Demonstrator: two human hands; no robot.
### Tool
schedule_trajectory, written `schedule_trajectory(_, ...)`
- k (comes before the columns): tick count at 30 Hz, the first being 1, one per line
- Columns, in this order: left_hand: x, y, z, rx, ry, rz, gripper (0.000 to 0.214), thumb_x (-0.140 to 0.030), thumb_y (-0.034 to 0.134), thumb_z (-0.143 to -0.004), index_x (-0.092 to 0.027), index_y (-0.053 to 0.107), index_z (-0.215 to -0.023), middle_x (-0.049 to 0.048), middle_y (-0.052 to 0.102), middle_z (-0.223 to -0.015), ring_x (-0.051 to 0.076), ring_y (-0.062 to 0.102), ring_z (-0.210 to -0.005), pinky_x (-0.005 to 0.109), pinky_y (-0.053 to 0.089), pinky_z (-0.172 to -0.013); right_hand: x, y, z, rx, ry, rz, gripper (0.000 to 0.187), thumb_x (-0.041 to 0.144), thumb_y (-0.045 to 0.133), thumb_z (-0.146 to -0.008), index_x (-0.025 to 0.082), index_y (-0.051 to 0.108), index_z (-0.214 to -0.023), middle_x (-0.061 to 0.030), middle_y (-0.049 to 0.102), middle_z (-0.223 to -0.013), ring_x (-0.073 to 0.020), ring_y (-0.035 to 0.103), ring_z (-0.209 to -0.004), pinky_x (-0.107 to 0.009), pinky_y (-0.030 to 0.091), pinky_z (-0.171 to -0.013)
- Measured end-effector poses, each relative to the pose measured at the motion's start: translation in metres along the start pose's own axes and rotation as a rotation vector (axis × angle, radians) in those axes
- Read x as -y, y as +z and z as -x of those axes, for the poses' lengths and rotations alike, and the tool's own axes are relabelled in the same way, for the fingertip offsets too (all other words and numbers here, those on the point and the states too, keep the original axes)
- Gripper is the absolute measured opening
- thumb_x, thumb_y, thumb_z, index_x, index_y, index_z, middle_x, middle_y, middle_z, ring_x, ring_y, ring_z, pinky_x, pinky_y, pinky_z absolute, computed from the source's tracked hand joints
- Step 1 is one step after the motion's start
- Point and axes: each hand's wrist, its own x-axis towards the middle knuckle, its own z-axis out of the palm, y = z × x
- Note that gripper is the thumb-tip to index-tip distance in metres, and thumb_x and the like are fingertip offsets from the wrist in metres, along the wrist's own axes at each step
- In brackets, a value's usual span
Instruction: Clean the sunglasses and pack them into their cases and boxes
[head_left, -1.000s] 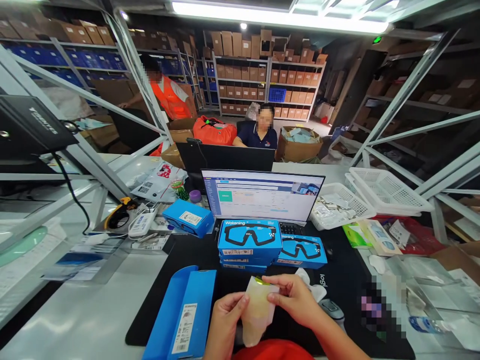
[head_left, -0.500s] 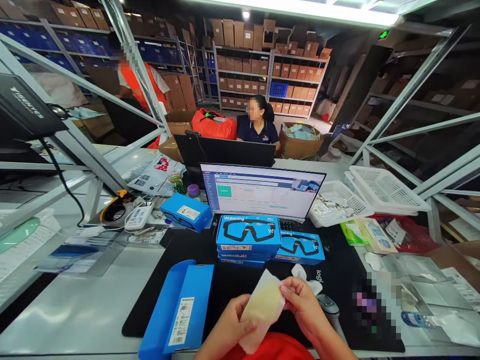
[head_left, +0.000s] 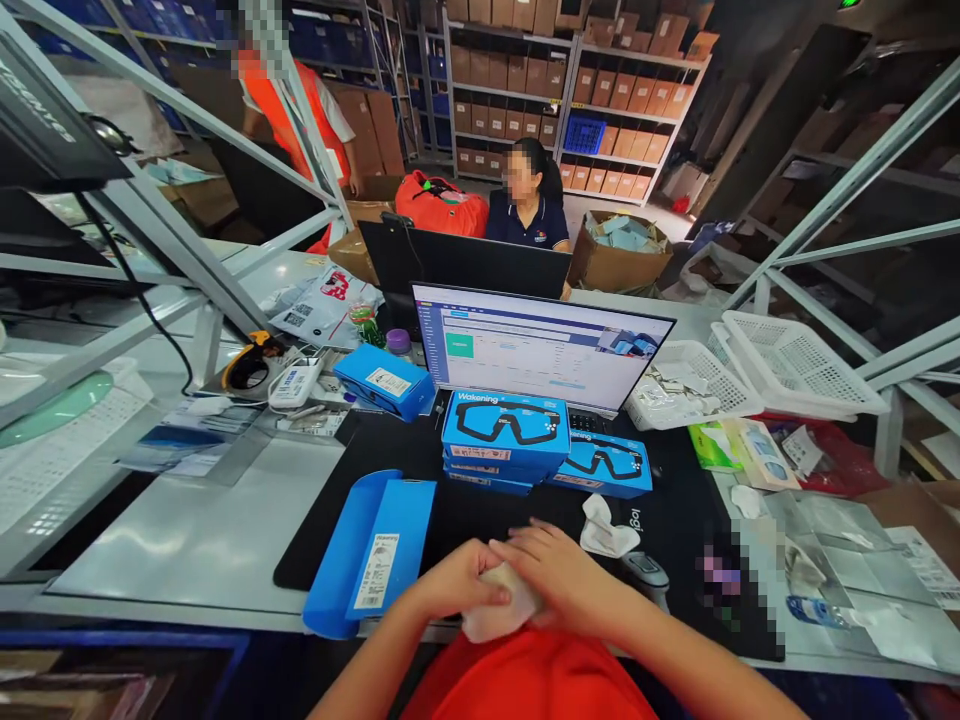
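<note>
My left hand (head_left: pixel 465 585) is closed on a thin off-white sheet (head_left: pixel 491 618), which looks like a tissue or soft cloth and is bunched up close to my red top. Its thumb lies across the sheet. My right hand (head_left: pixel 559 572) rests over the sheet's upper side, fingers stretched out and reaching my left fingers; its thumb is hidden. To the left lies an opened blue box (head_left: pixel 409 530) with a white label. Crumpled white tissue (head_left: pixel 607 528) sits right of my hands, beside a grey handheld scanner (head_left: pixel 646 572).
Stacked blue Wakening boxes (head_left: pixel 506 425) stand before the monitor (head_left: pixel 540 350), another box (head_left: pixel 604 465) to their right. White baskets (head_left: pixel 802 360) are at the right, a small bottle (head_left: pixel 814 610) near the front edge. Two people (head_left: pixel 529 215) are beyond the desk, with shelves behind.
The sheet, earlier held spread out between both hands, is now bunched and partly covered. My right hand has moved left over it. The camera view has tilted down.
</note>
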Motion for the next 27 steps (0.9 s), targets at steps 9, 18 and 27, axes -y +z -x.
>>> schedule_trajectory(9,0.079,-0.006,0.052,-0.538,0.222,-0.606,0.035,-0.028,0.068,-0.081,-0.025,0.068,-0.115,0.0096,0.071,-0.120,0.029,0.064,-0.114,0.049,0.052,-0.100,-0.075,0.031,-0.018,-0.600,0.329,-0.560,0.036,0.020,0.061,-0.074,0.016,0.069,-0.109,-0.0117,0.076,-0.104,-0.0301,0.071,-0.095,-0.040,0.055,-0.083)
schedule_trajectory(18,0.195,0.030,0.023,-0.661,0.416,-1.331,0.045,-0.002,0.043,-0.085,-0.019,0.062,-0.122,0.0141,0.065,-0.132,0.028,0.060,-0.126,0.046,0.050,-0.103,-0.042,0.081,-0.044,-0.576,0.288,-0.464,0.035,0.014,0.059,-0.070,0.019,0.067,-0.104,-0.0061,0.075,-0.097,-0.0232,0.069,-0.087,-0.031,0.054,-0.077)
schedule_trajectory(27,0.164,0.028,0.007,-0.728,0.290,-1.246,0.055,0.002,0.056,-0.072,-0.022,0.055,-0.121,0.0116,0.059,-0.135,0.031,0.054,-0.132,0.047,0.051,-0.106,-0.043,0.090,-0.086,-0.231,0.240,-0.097,0.053,0.010,0.061,-0.075,0.021,0.060,-0.127,-0.0116,0.068,-0.122,-0.0302,0.066,-0.111,-0.040,0.049,-0.096)
